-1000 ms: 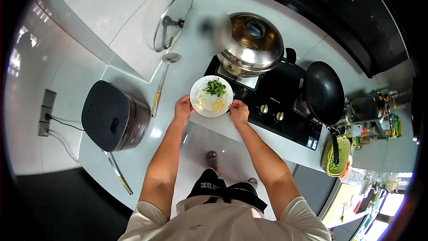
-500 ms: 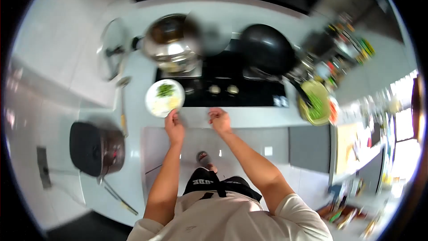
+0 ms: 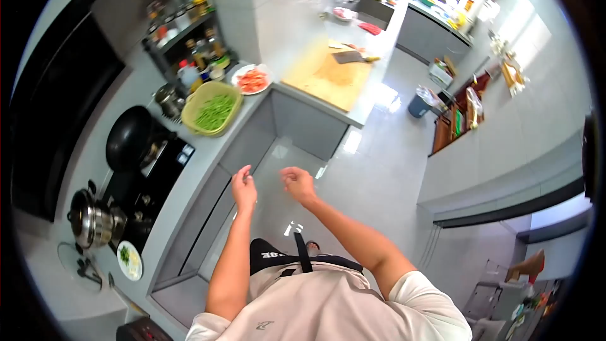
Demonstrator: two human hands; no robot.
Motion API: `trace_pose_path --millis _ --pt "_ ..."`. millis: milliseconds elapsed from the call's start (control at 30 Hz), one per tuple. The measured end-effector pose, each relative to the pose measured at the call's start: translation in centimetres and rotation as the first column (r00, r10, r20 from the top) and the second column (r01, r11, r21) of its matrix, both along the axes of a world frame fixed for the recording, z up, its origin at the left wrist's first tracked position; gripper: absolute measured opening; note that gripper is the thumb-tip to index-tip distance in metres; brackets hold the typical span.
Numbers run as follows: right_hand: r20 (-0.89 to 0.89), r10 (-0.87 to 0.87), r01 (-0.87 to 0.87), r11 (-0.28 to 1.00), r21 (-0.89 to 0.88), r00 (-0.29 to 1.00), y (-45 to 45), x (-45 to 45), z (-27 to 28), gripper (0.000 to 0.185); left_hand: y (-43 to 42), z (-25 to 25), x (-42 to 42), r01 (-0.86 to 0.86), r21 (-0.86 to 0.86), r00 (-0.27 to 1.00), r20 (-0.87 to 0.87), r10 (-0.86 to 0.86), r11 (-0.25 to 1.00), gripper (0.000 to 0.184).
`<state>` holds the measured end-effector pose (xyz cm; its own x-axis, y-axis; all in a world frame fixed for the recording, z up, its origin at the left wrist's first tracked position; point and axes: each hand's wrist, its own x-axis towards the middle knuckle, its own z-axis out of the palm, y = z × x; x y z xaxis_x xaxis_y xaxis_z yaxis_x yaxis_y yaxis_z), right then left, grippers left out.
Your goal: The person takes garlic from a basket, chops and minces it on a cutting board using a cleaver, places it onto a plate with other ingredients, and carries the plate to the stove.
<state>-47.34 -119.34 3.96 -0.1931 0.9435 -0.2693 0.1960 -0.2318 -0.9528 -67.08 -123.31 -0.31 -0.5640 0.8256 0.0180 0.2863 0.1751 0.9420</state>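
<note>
My left hand [image 3: 244,187] is raised over the floor beside the counter, fingers loosely apart and holding nothing. To its right my right hand [image 3: 298,183] hangs in the air, its fingers curled but apart, with nothing in them. The white plate [image 3: 130,261] with chopped greens and pale pieces rests on the counter at lower left, away from both hands. A yellow-green basket [image 3: 211,108] of cut green beans and a plate of red slices [image 3: 252,79] stand on the counter ahead.
A black wok [image 3: 128,139] and a steel pot [image 3: 92,220] are on the stove at left. On the far counter a cleaver [image 3: 349,57] lies on a wooden board [image 3: 325,76]. A bin [image 3: 419,105] stands on the floor.
Both hands have left the plate, which now sits on the counter. The view has turned right, bringing the cutting board, sink counter and floor into sight.
</note>
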Motion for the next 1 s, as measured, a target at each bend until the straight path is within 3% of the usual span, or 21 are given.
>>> trace_pose_path --millis 67,167,267,367,533,667,767,1000 --pt "-0.040 -0.137 0.137 0.990 0.006 0.990 2.5 5.7 -1.5 0.026 3.8 1.0 6.2 0.107 0.036 0.994 0.000 -0.107 0.994 0.036" --pt "-0.020 -0.249 0.249 0.968 -0.025 0.968 4.6 12.8 1.0 0.023 8.7 4.2 14.1 0.238 0.015 0.971 -0.004 -0.238 0.971 0.035" --pt "-0.040 -0.301 0.302 0.953 0.027 0.953 7.4 18.3 -1.1 0.022 13.9 2.4 19.7 0.331 0.073 0.943 0.004 -0.332 0.941 0.034" --pt "-0.068 -0.328 0.330 0.944 0.017 0.942 10.9 22.9 -2.2 0.022 18.9 3.2 24.7 0.388 -0.017 0.921 0.050 -0.387 0.921 0.033" --pt "-0.010 -0.410 0.410 0.911 -0.042 0.912 18.8 29.5 -2.3 0.023 29.2 0.2 31.0 0.398 0.054 0.917 0.019 -0.399 0.916 0.031" --pt "0.040 -0.397 0.399 0.915 -0.055 0.917 26.2 33.6 -0.3 0.024 36.8 2.2 34.8 0.398 -0.018 0.916 0.060 -0.396 0.917 0.031" --pt "0.005 -0.401 0.401 0.916 -0.027 0.916 31.8 35.8 0.4 0.022 42.7 0.7 37.0 0.366 0.071 0.925 0.082 -0.371 0.928 0.030" --pt "0.011 -0.162 0.162 0.987 0.019 0.987 45.9 40.1 -0.2 0.025 52.5 1.4 39.7 0.198 -0.003 0.979 0.052 -0.197 0.980 0.029"
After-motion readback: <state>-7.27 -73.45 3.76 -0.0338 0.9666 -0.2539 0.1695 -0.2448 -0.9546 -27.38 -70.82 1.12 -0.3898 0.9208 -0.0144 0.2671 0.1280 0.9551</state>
